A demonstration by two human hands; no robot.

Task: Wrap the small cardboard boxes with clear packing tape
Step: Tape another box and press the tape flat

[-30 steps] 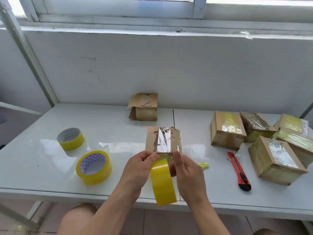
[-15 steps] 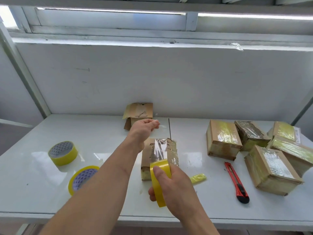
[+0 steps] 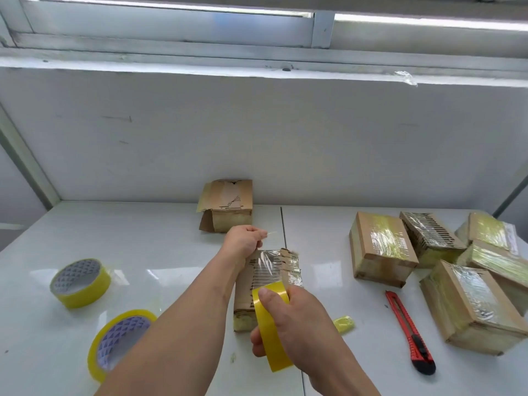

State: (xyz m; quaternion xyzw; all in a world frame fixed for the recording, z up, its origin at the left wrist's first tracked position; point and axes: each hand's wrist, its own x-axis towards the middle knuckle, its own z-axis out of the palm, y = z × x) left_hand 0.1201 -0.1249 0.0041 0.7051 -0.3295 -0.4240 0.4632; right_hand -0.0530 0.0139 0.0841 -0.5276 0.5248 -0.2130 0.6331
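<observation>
A small cardboard box (image 3: 271, 270), partly covered in shiny clear tape, lies on the white table (image 3: 143, 252) in front of me. My right hand (image 3: 297, 315) grips a yellowish roll of tape (image 3: 271, 330) at the box's near end. My left hand (image 3: 243, 242) is stretched past the far end of the box and pinches the free end of the tape strip (image 3: 270, 233), which runs over the box top. Another small box (image 3: 228, 205) with a loose flap stands by the back wall.
Two more tape rolls (image 3: 81, 282) (image 3: 120, 341) lie at the left. A red utility knife (image 3: 410, 332) and a crumpled tape scrap (image 3: 344, 324) lie right of the box. Several taped boxes (image 3: 383, 247) are heaped at the right.
My left hand left the roll and pulled the tape end away from me, over the box to its far side. My right hand stayed on the roll at the near end.
</observation>
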